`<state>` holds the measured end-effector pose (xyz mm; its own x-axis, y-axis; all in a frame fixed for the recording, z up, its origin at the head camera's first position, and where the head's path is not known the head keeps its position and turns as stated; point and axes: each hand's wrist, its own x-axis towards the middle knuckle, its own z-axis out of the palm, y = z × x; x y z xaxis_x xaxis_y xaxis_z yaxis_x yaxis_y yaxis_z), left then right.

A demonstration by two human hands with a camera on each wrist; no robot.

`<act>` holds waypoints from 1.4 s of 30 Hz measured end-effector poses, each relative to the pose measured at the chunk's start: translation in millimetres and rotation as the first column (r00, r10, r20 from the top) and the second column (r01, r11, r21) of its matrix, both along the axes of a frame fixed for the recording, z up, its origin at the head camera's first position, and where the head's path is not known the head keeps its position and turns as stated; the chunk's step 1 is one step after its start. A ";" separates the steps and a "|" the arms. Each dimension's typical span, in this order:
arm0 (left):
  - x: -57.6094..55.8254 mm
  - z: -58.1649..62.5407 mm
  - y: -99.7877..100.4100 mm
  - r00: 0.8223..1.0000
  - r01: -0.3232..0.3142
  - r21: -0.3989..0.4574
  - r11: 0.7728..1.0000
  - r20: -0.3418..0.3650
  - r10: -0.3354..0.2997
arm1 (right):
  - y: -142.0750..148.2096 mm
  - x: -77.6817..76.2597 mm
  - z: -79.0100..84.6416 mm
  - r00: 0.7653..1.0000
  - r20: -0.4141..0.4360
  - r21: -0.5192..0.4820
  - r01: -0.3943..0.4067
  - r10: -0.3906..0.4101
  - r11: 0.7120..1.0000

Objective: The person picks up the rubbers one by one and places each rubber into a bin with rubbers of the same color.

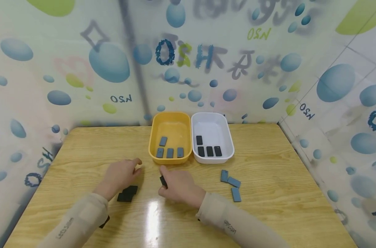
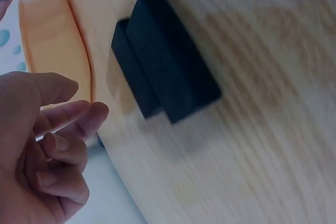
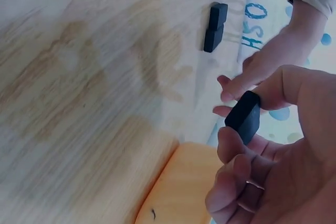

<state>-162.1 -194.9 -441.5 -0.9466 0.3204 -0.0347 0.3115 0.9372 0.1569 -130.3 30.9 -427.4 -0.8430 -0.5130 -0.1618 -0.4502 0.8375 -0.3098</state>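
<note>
My right hand (image 1: 180, 186) pinches a small black rectangular block (image 3: 244, 116) between thumb and fingers, just in front of the yellow tub (image 1: 170, 161). To the left, my left hand (image 1: 121, 175) hovers over the table with loosely bent fingers and nothing in them. Close beside it, two black blocks (image 2: 173, 61) lie overlapping, one partly on the other. Several blue-grey blocks (image 1: 170, 153) lie in the yellow tub. The white tub (image 1: 212, 160) next to it holds several black blocks (image 1: 210, 151).
Three blue-grey blocks (image 1: 234, 182) lie on the wooden table (image 1: 268, 206) right of my right hand. Another black block (image 1: 104, 222) shows partly from under my left sleeve. Behind the tubs rises a patterned wall (image 1: 188, 79).
</note>
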 end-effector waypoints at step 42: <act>22.3 -11.0 41.5 0.987 0.132 0.001 0.991 -0.087 -0.132 | 85.0 -30.5 49.1 0.979 -0.159 0.060 0.141 -0.130 0.988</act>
<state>-139.8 -153.5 -452.4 -0.8953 0.4428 0.0475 0.4451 0.8860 0.1300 -160.7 115.9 -378.3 -0.9215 -0.3843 -0.0563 -0.3688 0.9113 -0.1832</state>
